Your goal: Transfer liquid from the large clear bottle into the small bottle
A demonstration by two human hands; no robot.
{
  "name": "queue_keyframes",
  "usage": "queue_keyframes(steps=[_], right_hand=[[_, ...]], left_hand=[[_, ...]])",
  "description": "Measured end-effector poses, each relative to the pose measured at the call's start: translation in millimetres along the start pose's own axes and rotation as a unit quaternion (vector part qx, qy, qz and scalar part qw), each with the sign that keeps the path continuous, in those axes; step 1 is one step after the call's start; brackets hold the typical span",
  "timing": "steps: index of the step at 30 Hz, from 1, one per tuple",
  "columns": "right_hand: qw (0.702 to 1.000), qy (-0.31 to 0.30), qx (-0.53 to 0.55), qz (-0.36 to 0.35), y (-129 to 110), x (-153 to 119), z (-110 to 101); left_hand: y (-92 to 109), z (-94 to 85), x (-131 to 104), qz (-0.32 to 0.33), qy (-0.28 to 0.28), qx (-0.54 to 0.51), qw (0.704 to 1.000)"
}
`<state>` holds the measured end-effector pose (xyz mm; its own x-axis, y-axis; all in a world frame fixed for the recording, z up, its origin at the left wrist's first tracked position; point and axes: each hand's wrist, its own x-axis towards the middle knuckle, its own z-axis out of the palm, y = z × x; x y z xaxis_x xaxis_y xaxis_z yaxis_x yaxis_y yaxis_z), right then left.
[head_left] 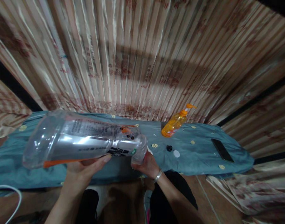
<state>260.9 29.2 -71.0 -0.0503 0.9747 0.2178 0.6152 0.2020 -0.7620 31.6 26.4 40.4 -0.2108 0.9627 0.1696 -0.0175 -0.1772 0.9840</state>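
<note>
A large clear plastic bottle point(81, 137) with a grey and orange label lies sideways in the air, its wide base to the left. My left hand point(86, 166) grips the body from below, thumb along the label and the other fingers hidden behind. At the narrow right end, my right hand point(149, 165) is closed around the neck; most of its fingers are out of sight. A bit of something white shows beside that hand, too small to name. Right of it, a black cap point(169, 148) and a white round lid point(176, 153) rest on the cloth.
A pump bottle point(173, 124) of orange liquid stands at the back of the blue-green cloth point(196, 161). A dark phone point(222, 150) lies to the right. Patterned curtains point(133, 62) hang behind, and a white cable point(17, 199) loops at lower left.
</note>
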Motion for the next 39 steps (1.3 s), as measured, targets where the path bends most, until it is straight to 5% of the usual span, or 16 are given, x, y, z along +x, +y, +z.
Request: queue_keyframes(steps=[10, 21, 39], right_hand=[[1.000, 0.002, 0.020, 0.001, 1, 0, 1], [1.000, -0.005, 0.023, 0.007, -2, 1, -1], [1.000, -0.002, 0.021, 0.001, 3, 0, 0]], left_hand=[[-2, -1.5, 0, 0.006, -0.006, -0.015, 1.000], [23, 11.5, -7, -0.044, 0.014, -0.065, 0.997], [14, 8.6, -7, -0.029, 0.013, -0.041, 0.999]])
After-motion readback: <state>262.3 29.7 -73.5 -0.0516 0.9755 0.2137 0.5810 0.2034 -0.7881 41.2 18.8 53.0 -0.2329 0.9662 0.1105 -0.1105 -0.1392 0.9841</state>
